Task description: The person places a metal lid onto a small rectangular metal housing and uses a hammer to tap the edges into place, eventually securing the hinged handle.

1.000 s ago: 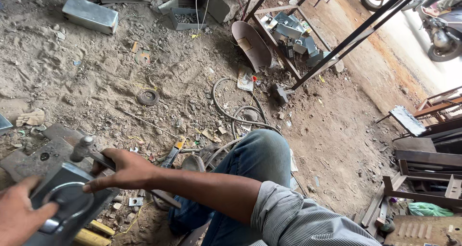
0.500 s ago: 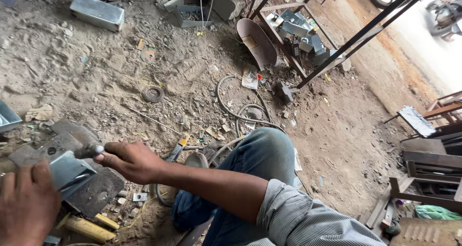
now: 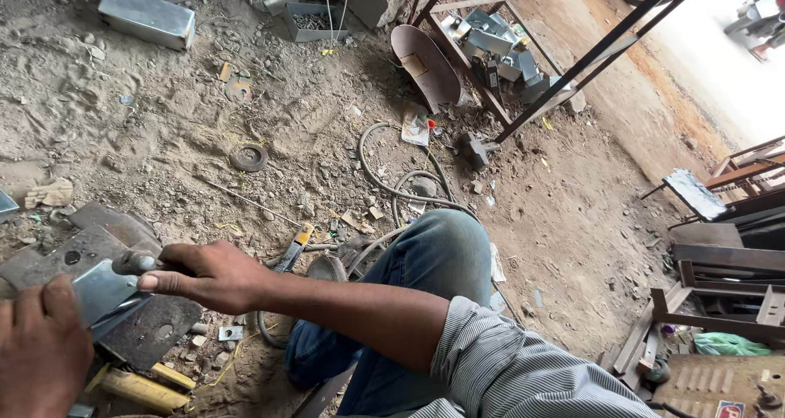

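A hammer [image 3: 135, 262] is grasped in the right hand [image 3: 208, 275], the fingers clenched around its handle so that only the grey, rounded metal head is seen, just past the thumb and forefinger. The handle itself is hidden inside the fist; its long axis can be judged to run roughly left to right across the view, with the head pointing left, toward the other hand.

A bent piece of shiny sheet metal [image 3: 102, 291] is held down by the left hand [image 3: 37, 357], whose fingers are pressed on its near edge; whether they curl around it cannot be told. The sheet is pale grey and smooth, and it slopes up toward the hammer head, which is just beside its upper edge. Under it a dark, rusty steel plate [image 3: 143, 328] with round holes is laid flat on the dirt floor [image 3: 163, 124].

A yellow-handled tool [image 3: 139, 389] is seen below the plate. A grey hose [image 3: 392, 185] is coiled on the floor past the knee [image 3: 437, 250], which is clad in blue jeans.
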